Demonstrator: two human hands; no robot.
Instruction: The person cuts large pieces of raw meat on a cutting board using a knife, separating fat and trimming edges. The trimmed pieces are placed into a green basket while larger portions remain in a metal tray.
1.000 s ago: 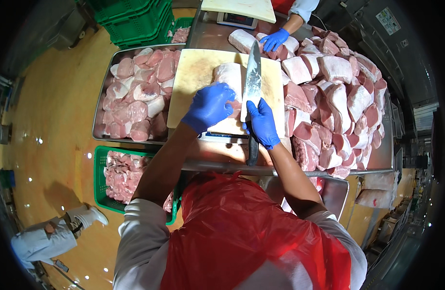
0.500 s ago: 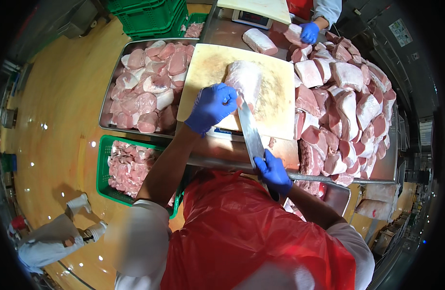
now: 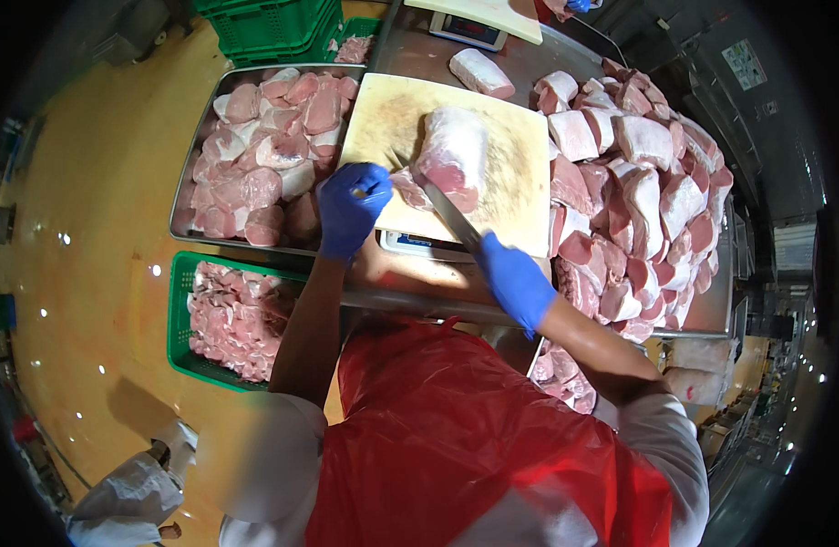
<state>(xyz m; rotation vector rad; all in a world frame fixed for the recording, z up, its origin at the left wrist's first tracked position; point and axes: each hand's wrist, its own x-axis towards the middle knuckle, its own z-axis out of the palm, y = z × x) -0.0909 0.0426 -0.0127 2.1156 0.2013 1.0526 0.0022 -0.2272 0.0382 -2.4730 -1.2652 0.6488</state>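
A pale piece of pork loin (image 3: pixel 454 141) lies on the cream cutting board (image 3: pixel 375 114), its pink cut end toward me. My right hand (image 3: pixel 518 281), in a blue glove, is closed round the handle of a long knife (image 3: pixel 456 217). The blade slants across the near end of the loin, and its tip shows beyond the meat at the left. A flap of meat (image 3: pixel 412 190) lies at that near left end, beside the blade. Just left of it, over the board's edge, my gloved left hand (image 3: pixel 351 208) is curled closed; what its fingers hold, if anything, is hidden.
Cut meat fills a metal tray (image 3: pixel 175 205) at the left, with a green crate (image 3: pixel 178 337) of trimmings below it. Many loin pieces (image 3: pixel 652 205) are heaped at the right. A scale (image 3: pixel 424 246) sits under the board. Another person (image 3: pixel 132 497) shows at lower left.
My left hand has moved left, away from the loin. My right hand has brought the knife up and forward across the loin's near end. The co-worker's hand has drawn back at the top.
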